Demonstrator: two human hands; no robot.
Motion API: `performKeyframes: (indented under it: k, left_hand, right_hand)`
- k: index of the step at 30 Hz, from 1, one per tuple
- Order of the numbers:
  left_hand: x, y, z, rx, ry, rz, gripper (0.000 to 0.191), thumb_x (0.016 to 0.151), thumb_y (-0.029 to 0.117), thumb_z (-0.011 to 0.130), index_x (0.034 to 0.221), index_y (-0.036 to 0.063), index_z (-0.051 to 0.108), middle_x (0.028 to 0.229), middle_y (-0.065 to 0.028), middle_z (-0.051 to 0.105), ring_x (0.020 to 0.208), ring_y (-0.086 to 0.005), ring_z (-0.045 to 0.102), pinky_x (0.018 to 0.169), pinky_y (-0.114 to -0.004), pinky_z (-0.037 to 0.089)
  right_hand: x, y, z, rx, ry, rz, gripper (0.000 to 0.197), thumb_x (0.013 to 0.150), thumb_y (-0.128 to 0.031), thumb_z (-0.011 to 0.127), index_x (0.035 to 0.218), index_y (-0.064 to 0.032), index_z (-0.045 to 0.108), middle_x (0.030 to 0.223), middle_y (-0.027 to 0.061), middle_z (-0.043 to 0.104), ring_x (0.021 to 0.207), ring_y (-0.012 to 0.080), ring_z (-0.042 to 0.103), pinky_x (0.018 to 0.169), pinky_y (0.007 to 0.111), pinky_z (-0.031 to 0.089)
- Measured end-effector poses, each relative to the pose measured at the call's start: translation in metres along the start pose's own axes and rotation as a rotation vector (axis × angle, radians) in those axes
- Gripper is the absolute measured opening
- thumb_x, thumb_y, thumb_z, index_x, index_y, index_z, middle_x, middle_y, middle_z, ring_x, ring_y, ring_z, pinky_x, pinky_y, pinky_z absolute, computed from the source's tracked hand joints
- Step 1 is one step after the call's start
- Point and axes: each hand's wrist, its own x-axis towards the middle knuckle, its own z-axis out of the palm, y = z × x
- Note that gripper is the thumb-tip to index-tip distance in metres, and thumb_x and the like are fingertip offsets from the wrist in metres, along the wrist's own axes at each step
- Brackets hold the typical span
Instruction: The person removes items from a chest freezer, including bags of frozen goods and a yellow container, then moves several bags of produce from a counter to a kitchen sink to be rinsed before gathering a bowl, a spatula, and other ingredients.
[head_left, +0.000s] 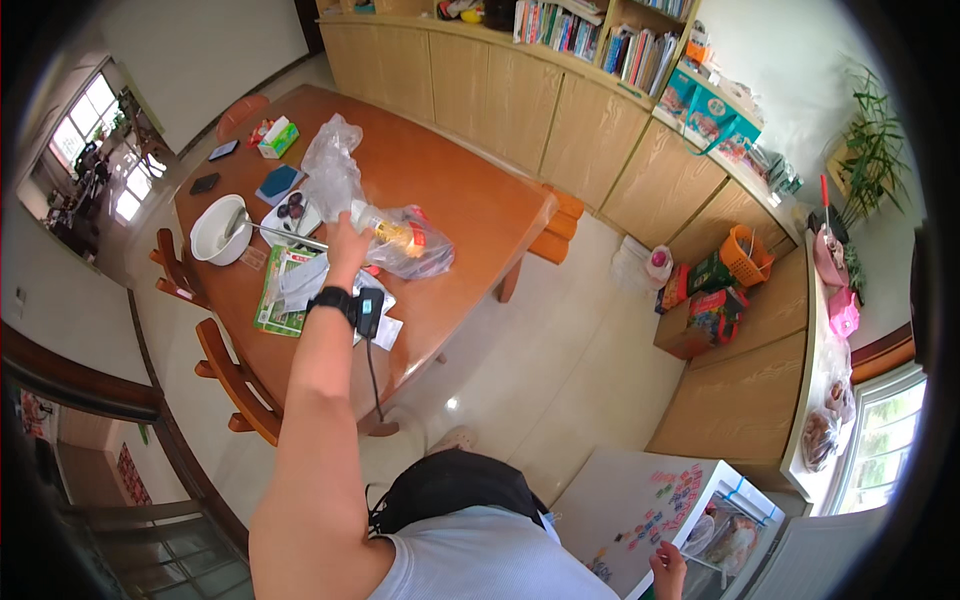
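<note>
My left hand (349, 238) reaches over the wooden table (465, 176), its thumb and fingers around the whitish end of a yellow-labelled package (396, 234). That package lies on or in a clear plastic bag (439, 259) with red print. Another crumpled clear bag (330, 161) lies just beyond the fingers. A metal handle runs from a white bowl (221, 231) towards the wrist, past a plate of dark round fruit (291, 210). At the lower right, my right hand (667, 566) is beside the edge of an open refrigerator (697, 517) holding bagged items; its fingers are bent, their grip unclear.
Papers and a green printed sheet (274, 300) lie under my left forearm. A tissue box (279, 140), two phones and a blue cloth (279, 182) are farther back. Wooden chairs (236, 382) stand at left, a wooden stool (555, 225) at the far corner, boxes and an orange basket (746, 256) by the cabinets.
</note>
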Motion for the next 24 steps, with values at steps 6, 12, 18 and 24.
performKeyframes:
  k: [6, 12, 18, 24]
  left_hand:
    - [0.033, 0.007, -0.013, 0.332, -0.571, -0.206, 0.029, 0.07, 0.021, 0.055, 0.093, 0.0031, 0.051, 0.09, -0.0185, 0.057, 0.086, -0.0309, 0.055, 0.071, -0.039, 0.044]
    - [0.051, -0.006, 0.006, -0.253, -0.466, -0.259, 0.014, 0.077, 0.016, 0.046, 0.081, 0.0049, 0.055, 0.075, -0.0104, 0.057, 0.069, -0.0229, 0.056, 0.061, -0.034, 0.047]
    - [0.077, 0.058, -0.013, -1.022, -0.769, -0.348, 0.004, 0.076, 0.014, 0.05, 0.075, 0.0111, 0.053, 0.061, 0.0031, 0.045, 0.05, -0.0046, 0.039, 0.043, -0.017, 0.03]
    - [0.037, 0.173, -0.047, -1.336, -1.137, -0.483, 0.004, 0.078, 0.01, 0.051, 0.081, 0.0078, 0.052, 0.058, 0.0049, 0.044, 0.043, -0.0018, 0.037, 0.037, -0.015, 0.028]
  right_hand:
    - [0.002, -0.078, 0.03, 0.195, 0.029, 0.127, 0.036, 0.067, -0.003, 0.056, 0.102, 0.0006, 0.052, 0.085, 0.0104, 0.057, 0.076, 0.0172, 0.055, 0.065, 0.027, 0.045]
    - [-0.01, -0.075, 0.048, 0.046, -0.056, 0.106, 0.036, 0.078, -0.012, 0.052, 0.112, -0.0003, 0.046, 0.1, 0.0144, 0.056, 0.092, 0.0219, 0.053, 0.075, 0.031, 0.043]
    - [-0.001, -0.118, 0.072, 0.15, 0.114, -0.005, 0.029, 0.066, -0.001, 0.054, 0.095, 0.0001, 0.053, 0.073, 0.0103, 0.055, 0.065, 0.0185, 0.055, 0.058, 0.027, 0.043]
    - [0.003, -0.165, 0.068, 0.155, 0.083, 0.041, 0.033, 0.07, -0.005, 0.056, 0.103, -0.0018, 0.051, 0.093, 0.0157, 0.054, 0.086, 0.0297, 0.053, 0.072, 0.034, 0.043]
